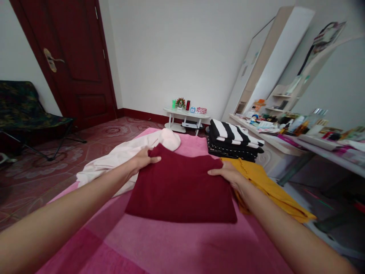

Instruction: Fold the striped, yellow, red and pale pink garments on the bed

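Observation:
A dark red folded garment (182, 190) is held up by its two far corners over the pink bed cover (176, 243). My left hand (145, 159) pinches its far left corner, thumb on top. At the far right corner my right hand (225, 173) grips it the same way. Behind my left hand a white garment (116, 156) lies loosely spread. To the right, a mustard yellow garment (265, 184) lies partly behind my right forearm. Beyond it sits a stack of folded clothes (235, 139), with a black and white striped piece on top.
A dressing table (266, 135) crowded with bottles and small items stands along the right, under a mirror (336, 80). A small white table (185, 112) is by the far wall. On the left are a camouflage folding chair (31, 110) and a dark red door (71, 45).

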A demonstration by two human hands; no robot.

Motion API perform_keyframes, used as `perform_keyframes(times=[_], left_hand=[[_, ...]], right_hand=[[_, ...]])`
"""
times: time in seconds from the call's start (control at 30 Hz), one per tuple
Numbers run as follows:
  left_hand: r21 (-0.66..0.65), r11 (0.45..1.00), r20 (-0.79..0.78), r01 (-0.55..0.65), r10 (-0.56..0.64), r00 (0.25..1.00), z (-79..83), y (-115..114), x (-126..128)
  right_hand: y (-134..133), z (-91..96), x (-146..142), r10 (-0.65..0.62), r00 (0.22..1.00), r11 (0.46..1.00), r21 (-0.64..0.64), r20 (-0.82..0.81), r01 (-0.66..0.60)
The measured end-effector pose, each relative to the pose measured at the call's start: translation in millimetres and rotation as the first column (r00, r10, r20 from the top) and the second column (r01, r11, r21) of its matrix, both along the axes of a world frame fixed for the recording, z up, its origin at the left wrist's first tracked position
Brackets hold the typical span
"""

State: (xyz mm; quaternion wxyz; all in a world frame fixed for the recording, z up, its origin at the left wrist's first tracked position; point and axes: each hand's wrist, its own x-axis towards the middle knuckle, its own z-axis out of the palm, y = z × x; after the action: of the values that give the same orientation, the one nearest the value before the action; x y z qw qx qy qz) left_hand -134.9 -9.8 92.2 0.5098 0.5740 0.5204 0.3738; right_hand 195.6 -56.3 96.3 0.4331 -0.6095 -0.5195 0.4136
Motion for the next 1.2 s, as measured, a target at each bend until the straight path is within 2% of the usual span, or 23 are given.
perform_keyframes(times=[0.03, 0.07, 0.13, 0.2, 0.23, 0.3, 0.33, 0.4, 0.47, 0.5, 0.53, 0.6, 0.63, 0.7, 0.73, 0.8, 0.87, 0.93, 0.97, 1.03, 1.1, 1.17, 1.2], left_hand=[[0.159, 0.986, 0.021, -0.051, 0.048, 0.999, 16.3, 0.5, 1.4], [0.317, 0.944, 0.057, -0.093, 0.079, 0.995, 33.5, 1.0, 2.9], [0.567, 0.811, 0.112, -0.142, 0.095, 0.989, 65.3, 0.0, 5.5], [0.710, 0.695, 0.090, -0.119, 0.078, 0.993, 83.5, -5.6, 7.0], [0.747, 0.659, 0.050, -0.083, 0.069, 0.996, 84.3, -10.5, 6.9], [0.776, 0.630, -0.067, 0.032, 0.031, 0.997, 67.0, -24.3, 4.9], [0.771, 0.627, -0.140, 0.107, 0.004, 0.990, 49.8, -32.8, 2.9], [0.722, 0.626, -0.305, 0.295, -0.095, 0.948, 5.7, -52.2, -3.2], [0.637, 0.604, -0.462, 0.479, -0.197, 0.864, -37.1, -73.0, -11.7], [0.599, 0.593, -0.523, 0.537, -0.218, 0.824, -52.8, -82.9, -16.5], [0.570, 0.596, -0.566, 0.565, -0.214, 0.796, -62.7, -91.7, -21.4], [0.505, 0.604, -0.638, 0.616, -0.219, 0.738, -63.2, -104.9, -29.7], [0.476, 0.609, -0.665, 0.634, -0.223, 0.713, -54.9, -108.7, -31.8], [0.438, 0.607, -0.694, 0.663, -0.240, 0.679, -28.4, -110.9, -28.8], [0.444, 0.606, -0.688, 0.660, -0.241, 0.685, -13.7, -109.7, -22.8], [0.509, 0.609, -0.632, 0.609, -0.216, 0.744, 9.9, -104.6, -1.8], [0.600, 0.612, -0.552, 0.516, -0.151, 0.820, 17.8, -98.1, 26.4], [0.646, 0.613, -0.545, 0.455, -0.046, 0.837, 6.7, -92.1, 52.2], [0.632, 0.620, -0.592, 0.465, -0.001, 0.806, -4.8, -90.0, 61.1], [0.530, 0.661, -0.728, 0.531, 0.034, 0.684, -33.3, -89.1, 67.4], [0.413, 0.709, -0.817, 0.572, 0.011, 0.576, -60.0, -93.1, 59.1], [0.358, 0.739, -0.841, 0.571, -0.010, 0.541, -76.1, -100.8, 41.6], [0.350, 0.748, -0.840, 0.563, -0.015, 0.542, -79.1, -105.0, 31.7]], right_hand=[[1.0, 16.5, 2.5, -0.039, 0.999, 0.995, 0.089, -0.007, 0.039], [2.0, 34.3, 5.5, -0.076, 0.997, 0.981, 0.177, -0.022, 0.079], [2.6, 67.2, 12.6, -0.113, 0.993, 0.920, 0.374, -0.027, 0.115], [-1.7, 85.9, 19.8, -0.143, 0.989, 0.837, 0.536, 0.023, 0.109], [-6.6, 86.6, 22.8, -0.161, 0.985, 0.805, 0.586, 0.064, 0.094], [-22.5, 68.7, 27.0, -0.184, 0.970, 0.780, 0.624, 0.157, 0.048], [-33.7, 51.2, 28.1, -0.180, 0.961, 0.784, 0.621, 0.210, 0.011], [-61.4, 6.5, 29.1, -0.151, 0.934, 0.807, 0.586, 0.323, -0.072], [-93.0, -36.6, 30.1, -0.014, 0.860, 0.841, 0.471, 0.510, -0.266], [-108.5, -52.3, 31.1, 0.081, 0.819, 0.854, 0.384, 0.568, -0.350], [-122.4, -62.1, 32.6, 0.100, 0.806, 0.864, 0.350, 0.583, -0.361], [-142.1, -62.2, 36.3, 0.164, 0.784, 0.884, 0.264, 0.598, -0.387], [-146.7, -53.8, 37.7, 0.190, 0.780, 0.889, 0.233, 0.597, -0.395], [-144.7, -28.3, 37.2, 0.217, 0.779, 0.891, 0.205, 0.589, -0.404], [-138.8, -15.1, 34.3, 0.193, 0.789, 0.895, 0.225, 0.584, -0.385], [-120.9, 3.4, 22.3, 0.079, 0.815, 0.902, 0.308, 0.573, -0.304], [-101.3, 4.6, 4.0, -0.042, 0.812, 0.889, 0.393, 0.583, -0.236], [-87.4, -11.5, -14.6, -0.091, 0.747, 0.882, 0.401, 0.659, -0.246], [-84.2, -23.7, -21.6, -0.086, 0.691, 0.889, 0.367, 0.718, -0.272], [-86.7, -49.7, -27.5, -0.022, 0.554, 0.913, 0.242, 0.832, -0.327], [-99.0, -69.5, -21.7, 0.072, 0.460, 0.924, 0.114, 0.885, -0.364], [-115.9, -78.9, -8.6, 0.135, 0.438, 0.926, 0.044, 0.889, -0.374], [-124.3, -80.3, -1.2, 0.152, 0.448, 0.928, 0.028, 0.881, -0.371]])
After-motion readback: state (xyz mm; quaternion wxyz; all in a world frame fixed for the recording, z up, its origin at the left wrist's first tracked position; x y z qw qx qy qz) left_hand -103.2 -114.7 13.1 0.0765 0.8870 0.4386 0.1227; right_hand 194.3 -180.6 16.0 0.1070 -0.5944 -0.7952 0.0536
